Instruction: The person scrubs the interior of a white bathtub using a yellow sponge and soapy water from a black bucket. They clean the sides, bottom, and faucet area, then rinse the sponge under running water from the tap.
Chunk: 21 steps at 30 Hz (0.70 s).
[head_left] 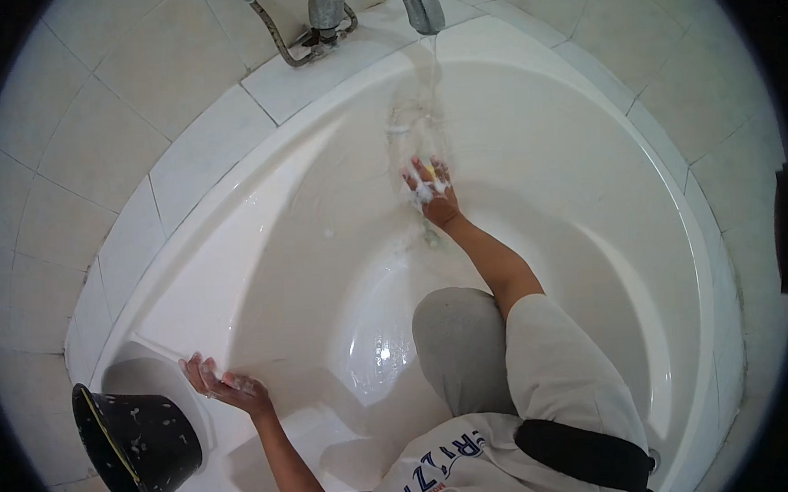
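Covered in suds, my right hand (pixel 432 190) lies spread on the inner surface of a white corner bathtub (pixel 534 141), below the running faucet spout (pixel 423 10). A bit of something yellow (pixel 429 171) shows between its fingers; most of it is hidden under the hand, perhaps a sponge. Over the tub's left ledge is my left hand (pixel 225 383), wet with foam, its fingers bent and apart and nothing in them. Just beyond it a black plastic bucket (pixel 155 431) with pale spots lies tipped on its side.
A metal faucet body with a flexible hose (pixel 279 36) stands at the tub's back edge. White tiles (pixel 211 132) border the rim, with beige wall tiles (pixel 161 58) behind. My bent knee (pixel 464 342) is inside the tub. A dark object (pixel 784 232) is at the far right.
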Each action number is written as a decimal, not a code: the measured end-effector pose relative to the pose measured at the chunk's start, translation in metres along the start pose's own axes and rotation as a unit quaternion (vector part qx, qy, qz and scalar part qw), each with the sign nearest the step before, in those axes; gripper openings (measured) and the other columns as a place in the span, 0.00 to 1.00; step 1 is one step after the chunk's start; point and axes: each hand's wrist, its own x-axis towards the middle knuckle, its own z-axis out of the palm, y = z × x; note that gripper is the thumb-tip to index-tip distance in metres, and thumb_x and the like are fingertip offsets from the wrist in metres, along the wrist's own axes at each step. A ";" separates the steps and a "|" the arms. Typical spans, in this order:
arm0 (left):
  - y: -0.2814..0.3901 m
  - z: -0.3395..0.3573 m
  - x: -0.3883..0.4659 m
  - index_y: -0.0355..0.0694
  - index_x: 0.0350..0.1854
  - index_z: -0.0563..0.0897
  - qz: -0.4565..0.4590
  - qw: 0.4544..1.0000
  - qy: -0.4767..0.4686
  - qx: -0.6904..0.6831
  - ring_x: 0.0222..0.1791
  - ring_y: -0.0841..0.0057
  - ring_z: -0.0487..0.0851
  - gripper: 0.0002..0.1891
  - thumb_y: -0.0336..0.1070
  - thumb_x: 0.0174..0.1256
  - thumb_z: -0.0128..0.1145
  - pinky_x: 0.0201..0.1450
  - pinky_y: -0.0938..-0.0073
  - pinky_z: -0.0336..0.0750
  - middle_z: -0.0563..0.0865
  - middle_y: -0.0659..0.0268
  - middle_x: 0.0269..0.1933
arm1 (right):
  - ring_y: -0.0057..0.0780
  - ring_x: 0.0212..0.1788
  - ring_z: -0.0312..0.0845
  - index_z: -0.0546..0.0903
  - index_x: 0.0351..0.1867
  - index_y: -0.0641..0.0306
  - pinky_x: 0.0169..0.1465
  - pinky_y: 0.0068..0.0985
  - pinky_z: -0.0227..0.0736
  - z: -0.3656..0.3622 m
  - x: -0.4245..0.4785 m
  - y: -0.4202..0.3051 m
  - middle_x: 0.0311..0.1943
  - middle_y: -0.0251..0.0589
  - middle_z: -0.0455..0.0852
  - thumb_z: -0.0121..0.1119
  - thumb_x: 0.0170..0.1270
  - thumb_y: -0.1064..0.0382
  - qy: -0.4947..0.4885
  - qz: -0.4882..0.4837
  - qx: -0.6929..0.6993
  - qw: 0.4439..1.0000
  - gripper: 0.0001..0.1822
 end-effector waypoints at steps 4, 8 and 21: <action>-0.001 -0.001 0.000 0.38 0.57 0.69 -0.007 1.000 0.008 0.005 0.68 0.52 0.65 0.22 0.52 0.81 0.31 0.68 0.49 0.61 0.70 0.48 0.62 | 0.47 0.69 0.65 0.70 0.70 0.38 0.69 0.46 0.63 -0.025 -0.004 0.035 0.73 0.36 0.65 0.49 0.62 0.70 -0.024 -0.081 0.081 0.993 0.33; -0.002 0.000 0.000 0.39 0.57 0.69 0.006 1.000 0.001 0.023 0.68 0.53 0.66 0.22 0.51 0.81 0.30 0.69 0.50 0.61 0.71 0.49 0.63 | 0.46 0.73 0.59 0.68 0.72 0.40 0.69 0.47 0.61 -0.101 -0.074 0.103 0.74 0.35 0.63 0.51 0.58 0.73 -0.055 0.118 -0.201 0.971 0.37; 0.001 -0.002 -0.002 0.41 0.57 0.68 -0.012 0.999 -0.023 0.039 0.68 0.52 0.65 0.22 0.52 0.80 0.28 0.69 0.45 0.60 0.68 0.51 0.63 | 0.25 0.75 0.54 0.64 0.73 0.42 0.75 0.31 0.53 -0.045 -0.163 0.101 0.75 0.28 0.59 0.53 0.68 0.46 -0.268 -0.093 -0.083 0.955 0.32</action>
